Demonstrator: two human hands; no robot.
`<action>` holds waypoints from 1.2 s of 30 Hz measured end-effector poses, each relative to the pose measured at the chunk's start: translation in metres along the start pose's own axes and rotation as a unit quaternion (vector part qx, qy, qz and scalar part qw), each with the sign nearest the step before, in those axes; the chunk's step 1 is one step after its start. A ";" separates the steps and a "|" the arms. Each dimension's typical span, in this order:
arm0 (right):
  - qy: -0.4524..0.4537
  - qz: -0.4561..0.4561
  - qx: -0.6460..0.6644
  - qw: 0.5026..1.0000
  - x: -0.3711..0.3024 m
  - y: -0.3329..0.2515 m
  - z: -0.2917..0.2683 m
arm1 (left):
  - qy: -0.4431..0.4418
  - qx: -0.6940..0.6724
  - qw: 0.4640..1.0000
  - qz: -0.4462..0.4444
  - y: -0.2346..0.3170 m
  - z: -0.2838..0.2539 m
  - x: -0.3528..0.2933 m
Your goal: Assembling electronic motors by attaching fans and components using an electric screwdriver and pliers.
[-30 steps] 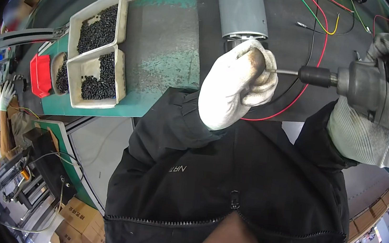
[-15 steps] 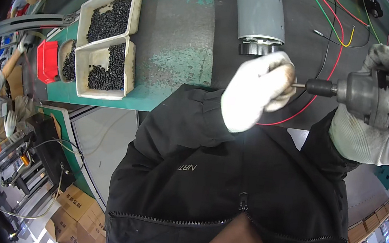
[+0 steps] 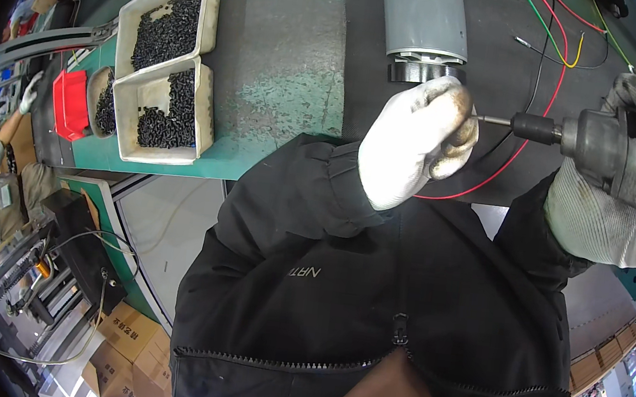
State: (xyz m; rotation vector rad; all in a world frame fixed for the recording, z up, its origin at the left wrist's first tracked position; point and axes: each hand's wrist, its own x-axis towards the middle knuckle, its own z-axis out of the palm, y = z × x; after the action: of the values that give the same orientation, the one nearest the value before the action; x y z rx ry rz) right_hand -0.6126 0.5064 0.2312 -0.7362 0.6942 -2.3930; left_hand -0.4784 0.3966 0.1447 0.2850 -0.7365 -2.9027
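Note:
My right hand (image 3: 596, 218), in a white glove, is wrapped round a dark grey power screwdriver (image 3: 600, 148) at the right. Its black chuck (image 3: 536, 128) and thin metal bit (image 3: 493, 120) point left, toward my left hand. My left hand (image 3: 410, 146), in a white glove with dirty fingertips, is closed in a pinch at the bit's tip. Whatever those fingers hold is hidden. Just beyond them lies a grey cylinder (image 3: 425, 15), with a black ring (image 3: 411, 72) at its near end.
Two whitish bins (image 3: 211, 18) of small black parts stand at the left, beside a round bowl (image 3: 96, 99) and a red bin (image 3: 70, 104). Red, green, yellow and black wires (image 3: 527, 152) trail over the dark mat. A co-worker's gloved hand (image 3: 29, 93) shows far left.
The screwdriver has shifted slightly right, and more of its bit shows between chuck and fingers. My left hand has moved a little left and up, still pinched.

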 end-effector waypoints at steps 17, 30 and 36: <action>0.032 0.000 -0.148 0.989 -0.015 0.026 -0.018 | 0.148 -0.021 0.987 -0.066 -0.004 -0.032 -0.022; -0.096 -0.123 -0.253 0.955 -0.007 0.055 -0.018 | 0.141 0.046 0.988 -0.041 -0.009 -0.038 -0.014; -0.071 -0.086 -0.236 0.965 -0.005 0.061 -0.024 | 0.187 0.125 0.974 -0.018 -0.010 -0.036 -0.012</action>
State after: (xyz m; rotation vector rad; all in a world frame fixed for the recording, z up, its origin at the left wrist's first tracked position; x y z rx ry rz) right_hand -0.6039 0.4731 0.1755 -1.1923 1.2015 -2.3140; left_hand -0.4599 0.3904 0.1104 0.8510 -1.0279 -2.6630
